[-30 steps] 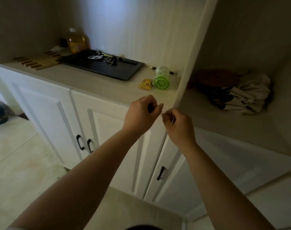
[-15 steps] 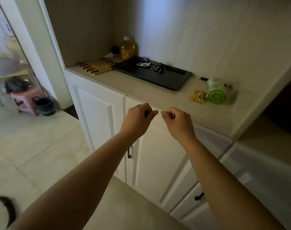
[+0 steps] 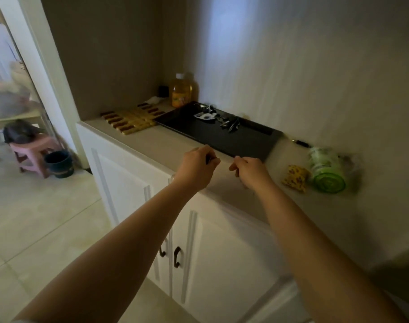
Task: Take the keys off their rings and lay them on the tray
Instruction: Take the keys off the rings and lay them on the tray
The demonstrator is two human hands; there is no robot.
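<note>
A black tray (image 3: 243, 145) lies on the beige countertop, with a cluster of keys (image 3: 227, 122) and a white tag (image 3: 204, 116) near its far edge. Both hands hover over the counter's front edge, just in front of the tray's near side. My left hand (image 3: 197, 167) is closed around a small dark key, of which only a sliver shows between the fingers. A short gap to its right, my right hand (image 3: 251, 170) pinches a small metal piece that looks like the key ring; the fingers hide most of it.
A wooden slatted trivet (image 3: 131, 117) and a bottle of yellow liquid (image 3: 181, 93) sit left of the tray. To the right lie a yellow patterned pouch (image 3: 295, 178), a green roll (image 3: 327, 171) and a dark pen (image 3: 300, 142). White cabinet doors (image 3: 133, 183) are below; a pink stool (image 3: 33, 152) stands at far left.
The view has swung left, so the tray now sits directly beyond my hands. Both hands have stayed closed, and the gap between them has widened a little.
</note>
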